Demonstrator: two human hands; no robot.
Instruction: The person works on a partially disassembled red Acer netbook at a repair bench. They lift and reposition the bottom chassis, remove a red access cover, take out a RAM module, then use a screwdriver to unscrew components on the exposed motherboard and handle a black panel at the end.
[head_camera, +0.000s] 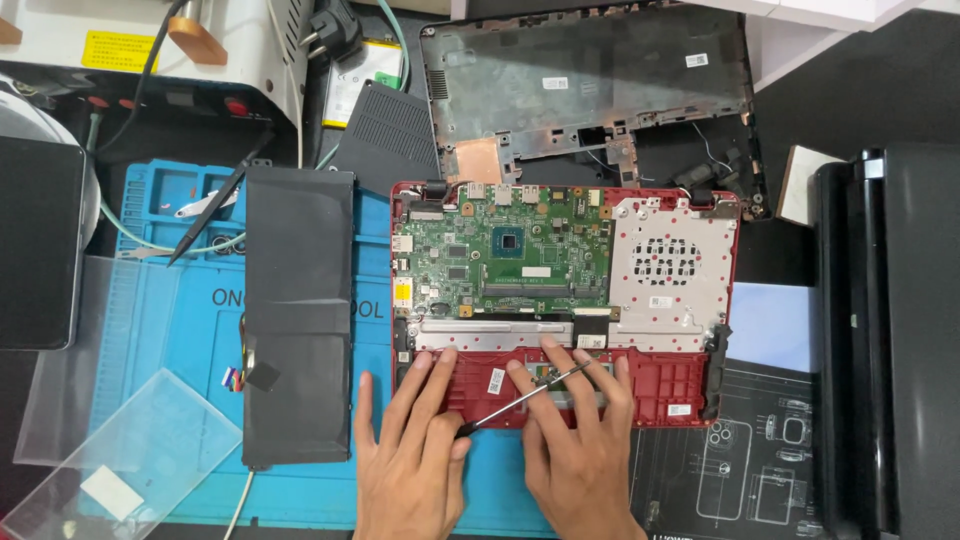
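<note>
An opened red laptop base (690, 385) lies on the blue mat (180, 320), showing its green circuit board (505, 250) and a silver perforated plate (665, 265). My left hand (410, 450) rests flat on the red palm area at the front left, fingers spread. My right hand (575, 440) lies beside it over the touchpad area, fingertips near a small connector. A thin screwdriver (525, 397) with a black handle runs slantwise between the two hands, its handle by my left thumb and its shaft passing between my right fingers.
A flat black battery pack (297, 310) lies left of the laptop. The removed bottom cover (585, 85) sits behind it. Black tweezers (205, 215) rest on the mat's back left, clear plastic sheets (130, 440) at the front left, and a closed black laptop (890, 330) at the right.
</note>
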